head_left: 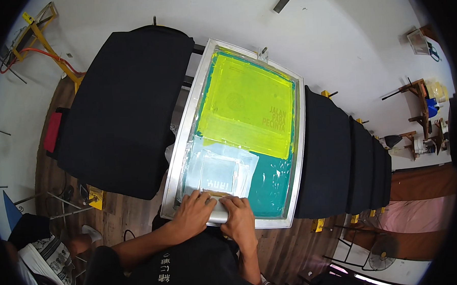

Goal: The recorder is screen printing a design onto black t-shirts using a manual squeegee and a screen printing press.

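A silk-screen frame (300, 139) with a pale metal rim lies in front of me. Bright yellow ink (246, 91) covers the far part of its mesh, with some lettering showing through at the right. Pale bluish-white ink (194, 167) is spread over the near left part, and teal mesh (269, 191) shows beside it. At the near end, both hands grip a squeegee (219, 213) with a light handle. My left hand (193, 216) is closed on its left side, my right hand (238, 218) on its right. The squeegee's lower edge is hidden.
A black-covered printing board (120, 111) stands to the left. Several more black boards (326, 153) line up on the right, with yellow brackets (319, 225) at their ends. A seated person (45, 257) is at lower left, and a fan (384, 253) at lower right.
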Action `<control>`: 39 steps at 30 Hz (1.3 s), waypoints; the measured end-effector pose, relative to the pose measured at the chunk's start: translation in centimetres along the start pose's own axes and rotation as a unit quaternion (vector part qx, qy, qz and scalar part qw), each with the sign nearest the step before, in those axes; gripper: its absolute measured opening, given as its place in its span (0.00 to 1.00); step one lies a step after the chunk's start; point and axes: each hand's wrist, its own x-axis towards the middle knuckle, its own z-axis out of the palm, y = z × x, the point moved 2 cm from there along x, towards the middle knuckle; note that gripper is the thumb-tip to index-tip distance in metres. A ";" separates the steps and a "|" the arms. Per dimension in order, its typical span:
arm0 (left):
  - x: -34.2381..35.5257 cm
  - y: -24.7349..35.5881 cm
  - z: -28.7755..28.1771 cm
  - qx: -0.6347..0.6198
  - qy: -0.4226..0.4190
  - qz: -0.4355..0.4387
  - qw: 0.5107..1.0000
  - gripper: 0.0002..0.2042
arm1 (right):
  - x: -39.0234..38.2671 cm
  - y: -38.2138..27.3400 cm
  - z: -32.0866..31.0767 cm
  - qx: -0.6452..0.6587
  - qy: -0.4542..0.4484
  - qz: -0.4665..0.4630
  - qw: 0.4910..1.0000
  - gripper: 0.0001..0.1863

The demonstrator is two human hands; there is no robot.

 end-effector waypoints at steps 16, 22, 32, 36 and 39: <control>7.1 -1.0 -5.3 -0.068 -0.128 -0.045 0.988 0.11 | 5.8 0.9 -3.9 -0.017 -0.081 0.017 0.996 0.19; 6.2 -2.1 -3.1 -0.024 0.017 0.020 0.999 0.24 | 6.1 1.8 -1.6 -0.041 0.020 -0.027 0.999 0.25; -1.4 1.5 -2.4 0.020 -0.072 0.034 0.997 0.27 | -2.7 -0.8 -0.8 -0.011 -0.036 -0.026 0.999 0.30; 1.3 0.4 -3.4 -0.004 -0.059 0.035 0.998 0.21 | 0.5 -0.2 -2.2 -0.030 -0.047 -0.041 0.998 0.20; 4.9 -0.4 -4.4 -0.005 -0.050 -0.018 0.999 0.25 | 4.2 0.9 -2.5 -0.061 0.002 -0.051 0.997 0.19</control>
